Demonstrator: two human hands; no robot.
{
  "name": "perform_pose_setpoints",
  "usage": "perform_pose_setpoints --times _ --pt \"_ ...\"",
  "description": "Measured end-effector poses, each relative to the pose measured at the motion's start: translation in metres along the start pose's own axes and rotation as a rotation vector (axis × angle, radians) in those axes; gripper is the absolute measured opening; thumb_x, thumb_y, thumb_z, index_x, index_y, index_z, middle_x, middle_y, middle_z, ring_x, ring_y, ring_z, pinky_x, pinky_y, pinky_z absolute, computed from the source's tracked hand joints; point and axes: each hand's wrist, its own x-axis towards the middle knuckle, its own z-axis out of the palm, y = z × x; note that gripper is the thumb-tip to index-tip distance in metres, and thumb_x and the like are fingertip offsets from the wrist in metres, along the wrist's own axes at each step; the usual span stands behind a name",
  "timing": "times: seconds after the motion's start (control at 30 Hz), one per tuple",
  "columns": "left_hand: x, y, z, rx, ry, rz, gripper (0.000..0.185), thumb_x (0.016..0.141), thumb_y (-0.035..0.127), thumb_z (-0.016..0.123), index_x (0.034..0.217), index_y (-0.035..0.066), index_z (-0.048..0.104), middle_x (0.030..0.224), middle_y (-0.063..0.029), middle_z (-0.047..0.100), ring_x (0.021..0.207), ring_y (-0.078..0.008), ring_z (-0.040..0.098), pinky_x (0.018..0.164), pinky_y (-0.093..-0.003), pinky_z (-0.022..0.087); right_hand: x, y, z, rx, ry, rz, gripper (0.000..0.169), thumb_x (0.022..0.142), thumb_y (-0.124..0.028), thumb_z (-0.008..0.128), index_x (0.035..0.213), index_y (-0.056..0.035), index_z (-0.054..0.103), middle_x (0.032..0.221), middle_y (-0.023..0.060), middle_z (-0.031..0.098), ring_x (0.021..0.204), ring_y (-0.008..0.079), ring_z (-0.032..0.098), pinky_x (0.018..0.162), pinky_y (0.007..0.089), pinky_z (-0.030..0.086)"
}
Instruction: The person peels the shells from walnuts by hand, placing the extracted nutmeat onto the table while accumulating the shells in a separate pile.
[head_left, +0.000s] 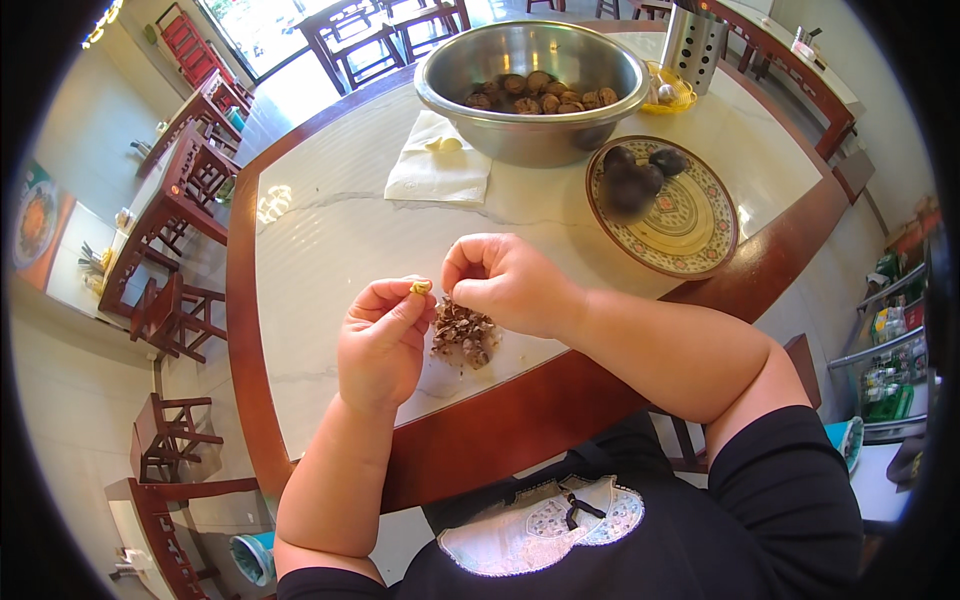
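Between thumb and fingertips, my left hand (382, 337) pinches a small pale walnut kernel piece (420, 287). My right hand (510, 285) is beside it, curled with thumb and forefinger drawn close together. Whether a flake sits between those fingertips is too small to tell. Under both hands lies a heap of brown walnut skin and shell bits (463, 330) on the marble-look tabletop (337, 247). Farther off, a folded white paper napkin (435, 176) bears pale kernel pieces (444, 145). A large stainless steel bowl (525, 135) behind it holds several whole walnuts (551, 97).
A patterned plate (690, 236) with several dark round fruits (634, 180), partly blurred, is at the right. Behind it are a yellow basket (675, 97) and a perforated metal utensil holder (694, 52). The table's wooden edge (510, 420) runs in front of my body.
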Motion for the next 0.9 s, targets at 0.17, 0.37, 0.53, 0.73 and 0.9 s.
perform_pose_setpoints --times 0.17,0.37,0.53,0.73,0.9 --pt "0.000 -0.004 0.001 0.265 -0.006 0.223 0.012 0.081 -0.009 0.058 0.089 -0.001 0.060 0.096 -0.0097 0.061 0.085 -0.0158 0.058 0.079 -0.0266 0.047 -0.001 -0.004 0.004 0.043 -0.042 0.022 0.009 0.082 -0.006 0.059 0.086 0.0004 0.062 0.078 0.0020 0.060 0.071 0.0061 0.053 0.062 0.0202 0.043" --pt "-0.003 -0.007 0.007 0.670 -0.053 0.468 0.012 0.080 -0.010 0.058 0.087 -0.001 0.059 0.097 -0.0096 0.059 0.088 -0.0147 0.057 0.076 -0.0246 0.048 -0.001 -0.004 0.003 0.109 -0.037 0.081 0.012 0.081 -0.010 0.063 0.086 0.0016 0.062 0.078 0.0023 0.061 0.070 0.0061 0.053 0.060 0.0198 0.043" --pt "-0.001 -0.007 0.007 0.882 -0.060 0.631 0.011 0.077 -0.010 0.061 0.082 -0.001 0.061 0.092 -0.0090 0.062 0.083 -0.0155 0.059 0.073 -0.0254 0.048 -0.001 -0.007 0.002 0.090 -0.010 0.094 0.013 0.076 -0.011 0.064 0.079 0.0022 0.063 0.072 0.0041 0.060 0.065 0.0086 0.053 0.057 0.0229 0.043" --pt "-0.003 -0.001 0.015 1.168 -0.107 0.764 0.012 0.070 -0.009 0.064 0.076 0.002 0.062 0.084 -0.0078 0.065 0.074 -0.0189 0.062 0.067 -0.0268 0.050 -0.002 -0.013 -0.002 0.160 0.001 0.213 0.006 0.069 -0.004 0.064 0.071 0.0008 0.061 0.063 0.0025 0.056 0.056 0.0078 0.048 0.049 0.0221 0.037" --pt "-0.005 -0.001 0.013 1.086 -0.138 0.655 0.013 0.071 -0.011 0.062 0.078 0.001 0.062 0.087 -0.0083 0.064 0.077 -0.0176 0.062 0.068 -0.0256 0.049 0.000 -0.012 -0.001 0.253 -0.012 0.273 0.004 0.068 0.000 0.063 0.068 0.0005 0.059 0.060 0.0021 0.054 0.052 0.0072 0.045 0.046 0.0210 0.034"
